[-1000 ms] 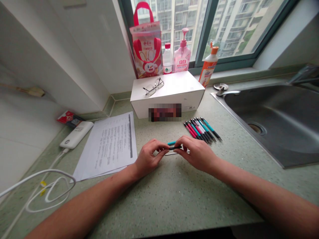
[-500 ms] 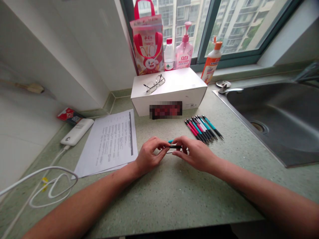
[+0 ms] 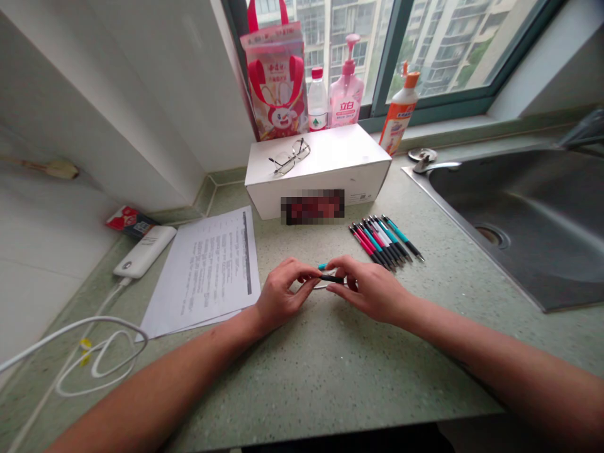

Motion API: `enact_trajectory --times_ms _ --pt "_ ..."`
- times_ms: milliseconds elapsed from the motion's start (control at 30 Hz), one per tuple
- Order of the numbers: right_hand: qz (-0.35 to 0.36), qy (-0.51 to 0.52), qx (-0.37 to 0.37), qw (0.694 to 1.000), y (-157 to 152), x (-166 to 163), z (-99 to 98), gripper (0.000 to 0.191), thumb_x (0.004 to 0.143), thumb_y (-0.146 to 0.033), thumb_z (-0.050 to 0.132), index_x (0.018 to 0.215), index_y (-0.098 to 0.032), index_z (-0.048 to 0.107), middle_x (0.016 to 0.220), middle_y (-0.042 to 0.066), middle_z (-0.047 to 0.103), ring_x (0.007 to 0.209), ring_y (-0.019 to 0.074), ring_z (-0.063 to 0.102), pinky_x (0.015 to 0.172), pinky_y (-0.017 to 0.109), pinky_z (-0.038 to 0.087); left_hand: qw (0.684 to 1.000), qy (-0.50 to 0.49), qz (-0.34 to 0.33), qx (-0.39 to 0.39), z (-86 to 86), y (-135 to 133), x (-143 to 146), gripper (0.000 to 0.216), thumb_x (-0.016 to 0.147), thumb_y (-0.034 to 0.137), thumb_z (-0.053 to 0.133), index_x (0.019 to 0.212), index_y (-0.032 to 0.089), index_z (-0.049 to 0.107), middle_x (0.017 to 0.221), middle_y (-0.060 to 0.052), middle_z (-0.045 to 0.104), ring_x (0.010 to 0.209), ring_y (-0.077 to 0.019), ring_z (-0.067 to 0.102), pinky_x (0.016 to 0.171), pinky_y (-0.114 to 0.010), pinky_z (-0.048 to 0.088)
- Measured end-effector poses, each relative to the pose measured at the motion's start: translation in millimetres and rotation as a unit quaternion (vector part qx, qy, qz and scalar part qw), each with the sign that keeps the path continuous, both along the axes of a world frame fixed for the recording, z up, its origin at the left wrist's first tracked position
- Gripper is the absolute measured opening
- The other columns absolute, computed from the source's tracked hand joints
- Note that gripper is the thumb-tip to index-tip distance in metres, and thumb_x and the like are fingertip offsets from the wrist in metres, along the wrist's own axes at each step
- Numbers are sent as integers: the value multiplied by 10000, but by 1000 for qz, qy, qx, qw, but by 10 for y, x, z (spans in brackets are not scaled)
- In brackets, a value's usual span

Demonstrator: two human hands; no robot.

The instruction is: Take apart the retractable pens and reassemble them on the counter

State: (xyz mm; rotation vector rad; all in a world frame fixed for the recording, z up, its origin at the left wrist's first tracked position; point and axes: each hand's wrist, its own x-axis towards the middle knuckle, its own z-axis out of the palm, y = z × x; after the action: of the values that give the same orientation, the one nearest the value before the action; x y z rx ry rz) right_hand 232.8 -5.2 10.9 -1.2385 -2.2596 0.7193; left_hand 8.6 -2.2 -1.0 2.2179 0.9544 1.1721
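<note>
The left hand (image 3: 285, 289) pinches a black pen part (image 3: 333, 279) between both hands, seemingly steadying it for the right hand (image 3: 372, 288), whose grip I cannot tell; pens (image 3: 383, 239) lie beyond, presumably within easy reach.

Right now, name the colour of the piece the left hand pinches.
The piece is black; clearest in head view.

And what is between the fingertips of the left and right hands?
In the head view, a slim black piece, pinched by the left hand, reaches to the right hand; a teal piece shows just behind.
</note>
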Motion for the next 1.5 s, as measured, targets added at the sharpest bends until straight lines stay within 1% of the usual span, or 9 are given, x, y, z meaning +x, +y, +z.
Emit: enact_trajectory --times_ms 267,433,633,800,1000,1167,1300,1400,1500 --pt "19 -11 6 1000 3 -1 14 221 1008 -335 490 1047 -195 656 900 62 743 756 179 668 669 300 446 1000 7 0 8 43 -2 11 59 926 174 654 967 179 696 821 -44 723 751 -154 634 702 -296 533" --pt "1 2 -6 1000 3 -2 3 259 939 -341 614 1142 -180 621 857 41 736 683 165 653 617 284 433 1000 1 -1 3 19 3 6 60 915 150 661 961 172 692 810 -40 707 733 -147 625 691 -288 527" --pt "19 -10 6 1000 11 -4 6 220 1006 -328 500 1070 -197 665 935 62 751 785 178 676 694 304 458 1000 -3 0 7 19 -1 -2 62 914 148 667 965 168 698 815 -42 708 742 -143 625 701 -282 526" --pt "6 6 -6 1000 8 1 1 268 934 -356 624 1140 -185 627 866 40 738 712 169 665 632 286 452 1000 -1 2 5 22 0 4 57 919 163 660 960 174 697 808 -42 709 728 -147 626 693 -286 527" --pt "28 -7 19 999 15 3 18 249 1017 -329 468 1062 -203 677 907 60 746 778 174 673 688 301 467 1000 -5 -1 4 26 4 6 59 929 184 654 966 181 700 827 -48 726 737 -151 636 700 -291 532" --pt "-5 9 -3 1000 14 6 12 277 927 -352 626 1156 -195 619 856 30 731 644 147 641 599 277 440 1000 -4 -2 7 18 8 4 56 929 185 652 961 176 698 810 -47 718 720 -149 629 692 -294 528" --pt "2 -2 5 1000 18 10 10 179 978 -331 546 1019 -192 651 863 45 735 723 168 660 643 293 449 1000 -5 -2 10 19 8 5 56 920 168 664 964 174 698 811 -45 725 733 -150 631 691 -290 526" --pt "16 -6 6 1000 21 8 1 214 995 -338 521 1076 -204 667 934 59 747 800 181 679 699 307 467 1000 -4 -2 15 18 10 3 63 923 173 661 973 179 700 826 -45 735 741 -152 638 699 -295 533" --pt "9 3 -5 1000 16 9 -9 270 937 -358 619 1155 -199 632 871 37 738 707 163 664 646 287 457 1000 -4 0 18 13 12 1 59 925 178 659 964 176 702 810 -46 729 725 -151 637 683 -288 533"
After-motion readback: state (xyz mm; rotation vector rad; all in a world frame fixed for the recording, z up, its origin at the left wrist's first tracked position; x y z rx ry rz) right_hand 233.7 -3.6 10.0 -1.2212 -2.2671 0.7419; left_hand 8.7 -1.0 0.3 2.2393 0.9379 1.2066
